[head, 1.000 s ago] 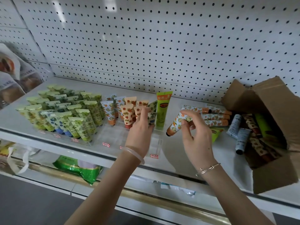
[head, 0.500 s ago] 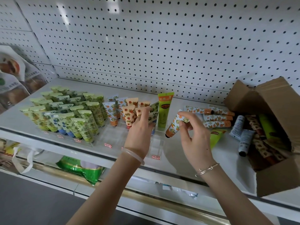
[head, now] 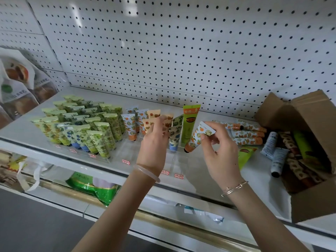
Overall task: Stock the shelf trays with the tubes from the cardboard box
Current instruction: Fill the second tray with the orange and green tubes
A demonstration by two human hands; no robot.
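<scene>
One tube (head: 195, 139), printed with oranges, is going into the shelf trays. The right hand (head: 220, 151) pinches its crimped end between thumb and fingertips, with the cap hanging down over the clear tray (head: 177, 159) beside the tall green tube (head: 190, 124). The left hand (head: 154, 142) reaches toward twelve o'clock, fingers laid against the peach tubes (head: 151, 122) (whether it actually grips one I cannot tell). The step in hand is placing. Next, I judge, the cap must drop upright into an open lane, perhaps at ten o'clock beside the matching orange-print tubes (head: 130, 128). More loose tubes (head: 249, 133) lie at three o'clock, towards the cardboard box (head: 309, 113).
</scene>
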